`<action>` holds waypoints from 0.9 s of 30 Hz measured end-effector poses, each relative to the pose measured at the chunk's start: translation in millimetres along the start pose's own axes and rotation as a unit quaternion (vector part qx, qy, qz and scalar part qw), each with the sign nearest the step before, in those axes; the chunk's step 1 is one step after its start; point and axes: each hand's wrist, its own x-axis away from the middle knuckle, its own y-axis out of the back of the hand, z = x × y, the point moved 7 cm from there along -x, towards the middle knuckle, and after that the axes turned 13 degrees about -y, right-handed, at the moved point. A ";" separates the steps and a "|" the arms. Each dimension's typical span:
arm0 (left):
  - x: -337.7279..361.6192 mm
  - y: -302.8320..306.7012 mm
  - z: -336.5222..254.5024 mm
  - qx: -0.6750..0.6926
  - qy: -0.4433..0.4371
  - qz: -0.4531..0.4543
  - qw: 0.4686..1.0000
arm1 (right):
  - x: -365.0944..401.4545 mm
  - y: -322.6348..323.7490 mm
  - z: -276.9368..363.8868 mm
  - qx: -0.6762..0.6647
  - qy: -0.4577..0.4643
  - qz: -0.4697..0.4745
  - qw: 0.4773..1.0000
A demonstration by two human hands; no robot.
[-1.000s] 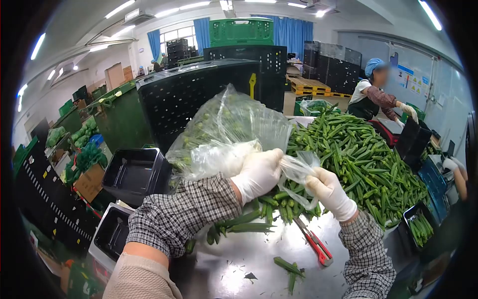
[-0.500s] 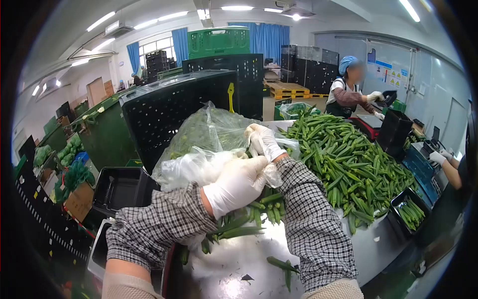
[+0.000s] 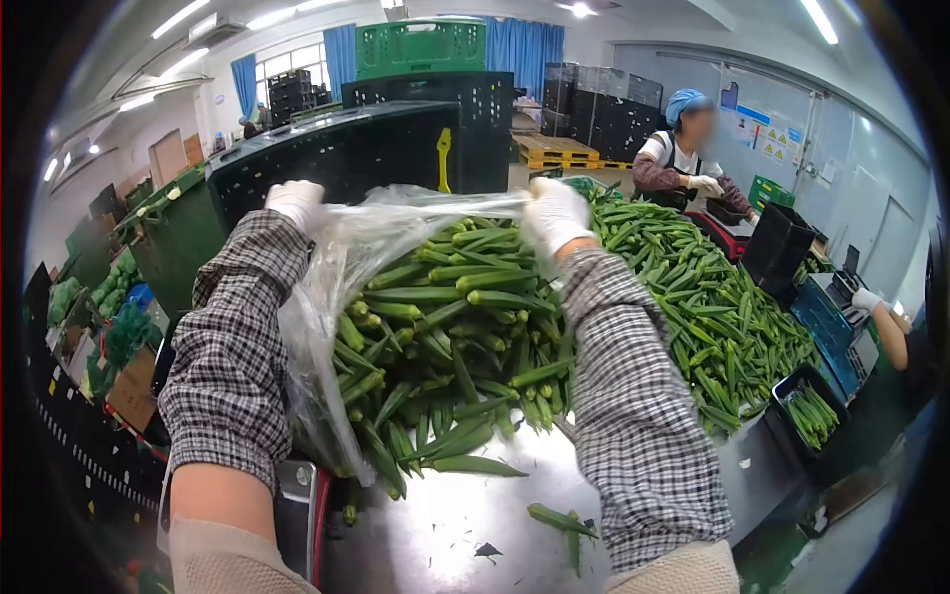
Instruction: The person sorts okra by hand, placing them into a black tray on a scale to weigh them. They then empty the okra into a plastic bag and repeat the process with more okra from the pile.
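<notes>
A clear plastic bag [image 3: 332, 297] is stretched between my gloved hands, its mouth pulled wide toward me. My left hand [image 3: 297, 205] grips the bag's edge at the upper left, fingers closed. On the other side, my right hand [image 3: 556, 215] is closed around the opposite edge. Inside and spilling out of the bag lies a heap of green okra [image 3: 445, 307], resting on the metal table [image 3: 435, 540]. A larger loose pile of okra [image 3: 683, 307] spreads to the right of my right arm.
A black tray of okra [image 3: 811, 411] sits at the table's right edge. Black crates [image 3: 336, 148] stand behind the bag, with a green crate [image 3: 421, 49] above. A co-worker [image 3: 688, 158] in a blue cap works at a red scale [image 3: 722, 238]; another person's arm [image 3: 891, 337] is at far right.
My hands have moved apart from close together, left hand up and leftward. The bag now hangs open between them, uncovering the okra inside. The co-worker has lowered a black tray to the scale.
</notes>
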 end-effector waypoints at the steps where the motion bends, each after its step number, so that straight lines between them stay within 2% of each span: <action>1: 1.1 -9.7 14.1 0.038 0.055 0.022 0.998 | -14.0 -8.3 -30.4 0.042 -0.033 0.001 0.999; 3: 16.5 -22.0 32.7 0.089 0.100 0.041 0.990 | -20.5 -4.5 -93.0 0.045 -0.066 0.058 0.995; 4: 22.1 -27.6 42.6 0.127 0.119 0.041 0.984 | -28.1 -13.7 -128.3 0.034 -0.092 0.139 0.985; 5: 22.5 -30.7 51.3 0.134 0.117 0.038 0.983 | -21.6 -21.6 -159.8 -0.116 -0.138 0.254 0.950; 6: 21.8 -32.7 59.4 0.140 0.116 0.033 0.983 | -1.2 -1.9 -170.6 -0.151 -0.225 0.284 0.920; 7: 21.7 -31.4 62.8 0.146 0.115 0.030 0.982 | 6.1 16.0 -178.4 -0.135 -0.224 0.219 0.940; 8: 23.1 -21.4 58.9 0.134 0.105 0.026 0.985 | 13.5 20.8 -189.5 -0.192 -0.270 0.275 0.903; 9: 28.4 -6.8 50.9 0.122 0.098 0.027 0.987 | 2.0 1.9 -214.6 -0.247 -0.293 0.369 0.847; 12: 53.1 34.5 26.9 0.085 0.093 0.052 0.991 | -2.0 33.5 -193.3 -0.339 -0.238 0.320 0.852; 13: 55.5 44.1 24.1 0.074 0.092 0.059 0.991 | -16.4 29.1 -195.3 -0.413 -0.232 0.330 0.817; 14: 54.1 48.8 27.6 0.064 0.089 0.062 0.992 | -18.0 42.1 -186.7 -0.449 -0.251 0.222 0.828; 16: 21.5 41.2 52.9 0.128 0.111 0.061 0.984 | -43.2 39.4 -183.9 -0.466 -0.190 0.192 0.843; 17: 9.9 41.3 58.3 0.157 0.115 0.011 0.981 | -72.0 7.8 -189.2 -0.377 -0.127 0.284 0.872; 18: 1.5 40.9 60.7 0.186 0.118 -0.040 0.975 | -27.5 17.0 -137.5 -0.316 -0.085 0.247 0.912; 19: -7.9 44.6 48.4 0.160 0.057 -0.069 0.983 | 11.5 12.0 -93.1 -0.263 -0.042 0.303 0.915; 20: -9.5 47.8 39.0 0.226 0.016 -0.160 0.961 | 52.9 -1.2 -56.1 -0.258 0.027 0.403 0.877; 21: -10.5 46.6 33.1 0.310 0.034 -0.166 0.936 | 97.6 -15.1 -27.3 -0.242 0.088 0.504 0.824; 22: -11.2 43.8 28.1 0.391 0.054 -0.170 0.903 | 142.0 -22.5 -7.8 -0.131 0.109 0.574 0.801; 23: -13.3 44.4 29.4 0.425 0.059 -0.188 0.884 | 171.3 -42.7 -2.8 -0.117 0.139 0.610 0.771; 24: -21.8 33.9 39.0 0.499 0.075 -0.208 0.838 | 193.2 -66.7 -5.2 -0.103 0.169 0.643 0.739; 26: -27.7 32.1 68.2 0.506 0.072 -0.253 0.821 | 194.7 -99.6 -27.1 0.011 0.257 0.579 0.774; 27: -9.8 45.5 70.3 0.525 0.087 -0.259 0.806 | 180.7 -80.6 -37.1 0.091 0.165 0.588 0.787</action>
